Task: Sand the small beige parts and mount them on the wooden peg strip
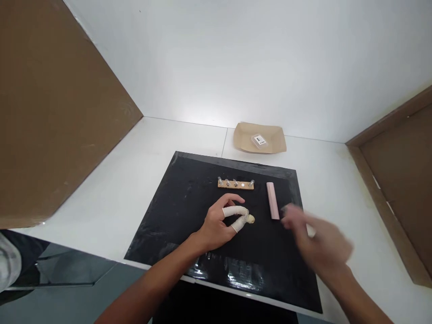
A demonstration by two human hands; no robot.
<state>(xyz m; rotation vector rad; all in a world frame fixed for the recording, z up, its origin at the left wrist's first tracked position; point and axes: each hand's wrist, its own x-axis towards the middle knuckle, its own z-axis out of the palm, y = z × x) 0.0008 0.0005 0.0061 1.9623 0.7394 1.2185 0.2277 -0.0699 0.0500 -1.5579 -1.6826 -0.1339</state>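
My left hand (221, 222) is over the black mat (189, 198), with white finger cots on its thumb and index finger. Those two fingertips pinch a small pale yellowish lump (251, 219), too small to name further. To the right, my right hand (317, 238) is smeared by motion, its fingertips beside the lower end of a pink bar (273, 200). A dark speck shows at those fingertips, but whether they hold it is unclear. Beyond my left hand lies a narrow brown strip (239, 185) carrying several small clear pieces and a white dot.
A brown paper tray (278, 140) stands at the back against the white wall, with a small clear labelled box (259, 141) inside. Brown panels (50, 108) flank the white table (118, 175) on the left and right. The table's front edge runs below my forearms.
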